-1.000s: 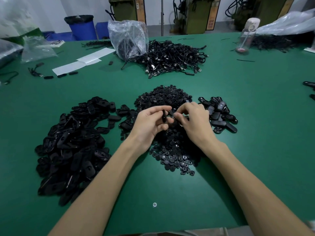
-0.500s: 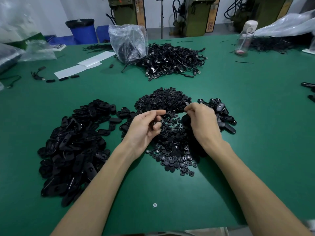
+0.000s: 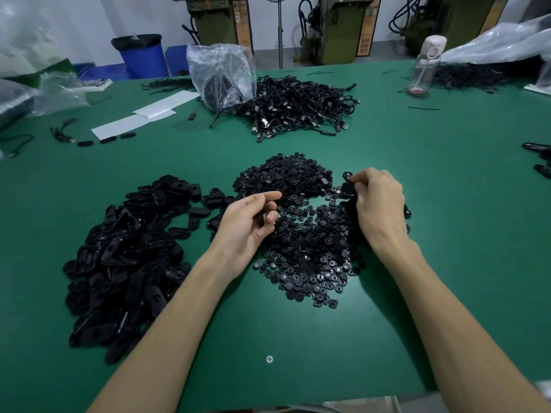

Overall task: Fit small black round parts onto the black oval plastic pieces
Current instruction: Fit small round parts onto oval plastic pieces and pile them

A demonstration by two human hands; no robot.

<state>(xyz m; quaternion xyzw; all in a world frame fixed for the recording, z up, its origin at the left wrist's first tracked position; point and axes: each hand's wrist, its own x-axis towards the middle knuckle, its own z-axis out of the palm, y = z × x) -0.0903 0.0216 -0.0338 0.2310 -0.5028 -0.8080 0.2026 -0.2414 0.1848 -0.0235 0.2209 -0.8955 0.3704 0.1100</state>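
A big heap of black oval plastic pieces lies on the green table at the left. A pile of small black round parts fills the middle. My right hand pinches one black oval piece at the pile's right rim, above a few more oval pieces that it mostly hides. My left hand hovers at the left rim of the round parts, index finger stretched out and the other fingers loosely curled, with nothing plainly in it.
A tangle of black cables and a clear plastic bag sit farther back. White paper sheets lie back left, a bottle back right. A screw head marks the table near the front edge.
The hands were together over the round parts, working on one oval piece. They have parted: my right hand carried the piece to the right, my left hand let go and stayed.
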